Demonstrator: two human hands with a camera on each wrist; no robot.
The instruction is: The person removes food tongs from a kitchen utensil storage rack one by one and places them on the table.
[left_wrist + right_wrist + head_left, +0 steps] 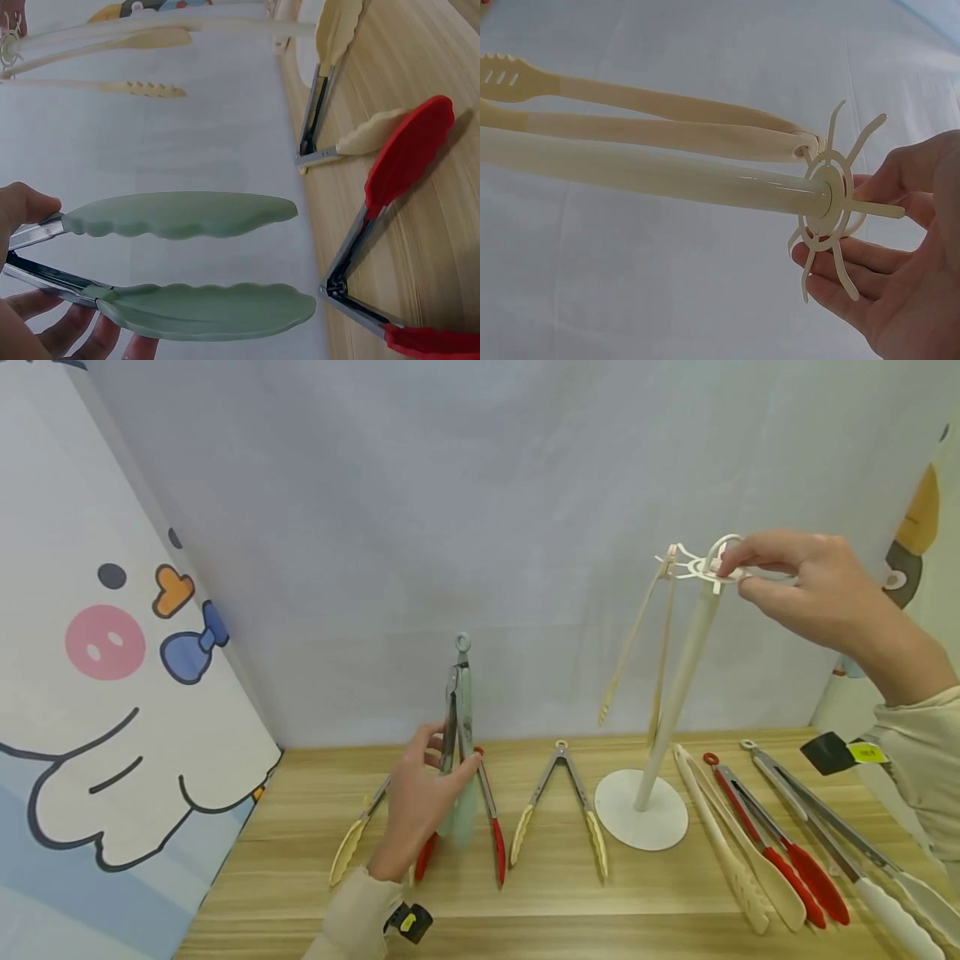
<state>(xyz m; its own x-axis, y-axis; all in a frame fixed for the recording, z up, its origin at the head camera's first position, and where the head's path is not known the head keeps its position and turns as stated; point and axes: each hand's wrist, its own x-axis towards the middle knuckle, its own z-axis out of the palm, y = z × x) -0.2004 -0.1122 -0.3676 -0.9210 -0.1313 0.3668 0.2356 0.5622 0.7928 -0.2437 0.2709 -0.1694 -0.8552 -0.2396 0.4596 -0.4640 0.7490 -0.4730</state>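
My left hand [420, 797] holds a pair of green-tipped metal tongs [466, 706] upright above the table, hanging ring at the top. In the left wrist view the two green scalloped heads [180, 214] stand apart, thumb on one arm and fingers along the other. At the right, my right hand [813, 589] grips the top of a white stand [678, 685], at its ring of hooks [845, 169]. One pair of cream tongs [633, 647] hangs from a hook on the stand's left side, slotted head pointing down.
Behind the left hand lie red-tipped tongs [490, 806], with yellow-tipped tongs [347, 852] to their left and another yellow-tipped pair [594, 835] to the right. Right of the stand's round base [615, 810] lie beige tongs [723, 843], red tongs [813, 877] and white-tipped tongs [885, 906]. A pale cloth [375, 527] hangs behind.
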